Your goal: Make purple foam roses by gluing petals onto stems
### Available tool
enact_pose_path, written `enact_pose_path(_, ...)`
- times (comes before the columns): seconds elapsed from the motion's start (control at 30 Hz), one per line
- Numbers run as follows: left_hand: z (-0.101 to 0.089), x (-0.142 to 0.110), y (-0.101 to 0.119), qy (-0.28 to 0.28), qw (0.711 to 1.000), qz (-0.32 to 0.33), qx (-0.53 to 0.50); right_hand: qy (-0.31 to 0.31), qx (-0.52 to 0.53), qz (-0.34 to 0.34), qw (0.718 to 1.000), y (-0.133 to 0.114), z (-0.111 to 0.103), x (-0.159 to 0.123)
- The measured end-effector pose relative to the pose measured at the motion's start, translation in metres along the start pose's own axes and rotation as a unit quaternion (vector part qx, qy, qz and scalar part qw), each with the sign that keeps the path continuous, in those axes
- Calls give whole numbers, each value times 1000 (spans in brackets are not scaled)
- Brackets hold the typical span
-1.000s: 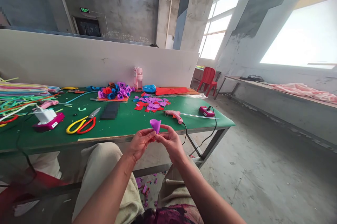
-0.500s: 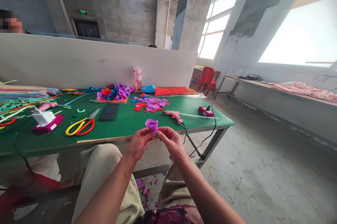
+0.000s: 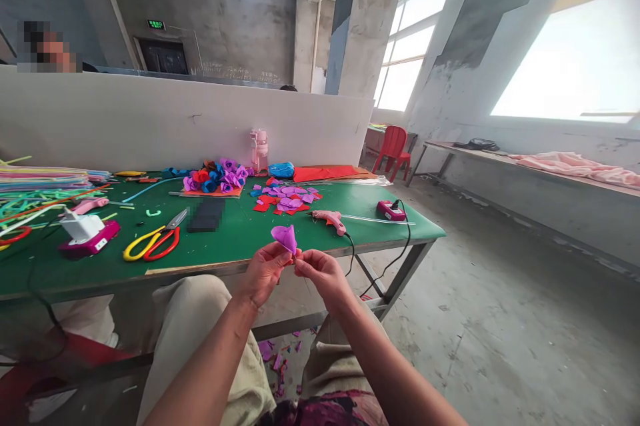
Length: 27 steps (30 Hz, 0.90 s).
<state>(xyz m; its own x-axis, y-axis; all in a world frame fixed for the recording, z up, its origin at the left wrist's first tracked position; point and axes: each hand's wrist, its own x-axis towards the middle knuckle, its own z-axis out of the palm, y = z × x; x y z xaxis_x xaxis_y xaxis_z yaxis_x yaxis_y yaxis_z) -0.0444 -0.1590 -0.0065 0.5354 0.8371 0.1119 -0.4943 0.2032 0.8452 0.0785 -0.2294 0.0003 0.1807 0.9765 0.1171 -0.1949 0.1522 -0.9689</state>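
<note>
A purple paper flower (image 3: 285, 238) is held up just past the table's front edge, over my lap. My left hand (image 3: 267, 271) pinches it from the left, near its base. At the lower right of the flower, the fingertips of my right hand (image 3: 320, 273) are closed on its base, where a thin stem seems to hang down. Beyond my hands, loose purple and red paper petals (image 3: 290, 199) lie in a pile on the green table (image 3: 260, 226). A pink glue gun (image 3: 330, 219) rests to the right of them.
Scissors (image 3: 155, 238), a purple power socket (image 3: 90, 239) and coloured strips (image 3: 45, 179) lie on the left. Behind are finished paper flowers (image 3: 220, 175), a pink bottle (image 3: 259, 153) and red paper (image 3: 325, 173). A cord from the socket block (image 3: 391, 211) hangs off the right edge.
The flower has tilted, so its side and pointed base now show. My right hand has shifted slightly down, to the flower's base. The person behind the partition has moved right.
</note>
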Motion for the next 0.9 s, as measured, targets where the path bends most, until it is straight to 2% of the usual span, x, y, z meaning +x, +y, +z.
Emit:
enact_pose_path(0.1,0,0,0,-10,1000,0,0,-13,13,13,1000,0,-2,-2)
enact_pose_path(0.37,-1,1,-5,7,1000,0,-11,-35,63,40,997,3,-4,-3)
enact_pose_path(0.57,1,1,-4,27,999,12,-30,-18,5,35,999,8,-10,-3)
enact_pose_path(0.63,2,1,-3,39,999,15,-35,13,-26,25,999,10,-24,4)
enact_pose_path(0.73,2,1,-1,47,998,7,-40,120,-107,-34,986,7,-61,24)
enact_pose_path(0.8,2,1,-1,51,998,1,-41,214,-227,-70,947,2,-92,40)
enact_pose_path(0.83,2,2,-1,53,998,-3,-42,248,-305,-66,917,0,-107,48)
enact_pose_path(0.9,2,2,-2,56,997,-10,-45,267,-354,-54,895,-5,-131,60)
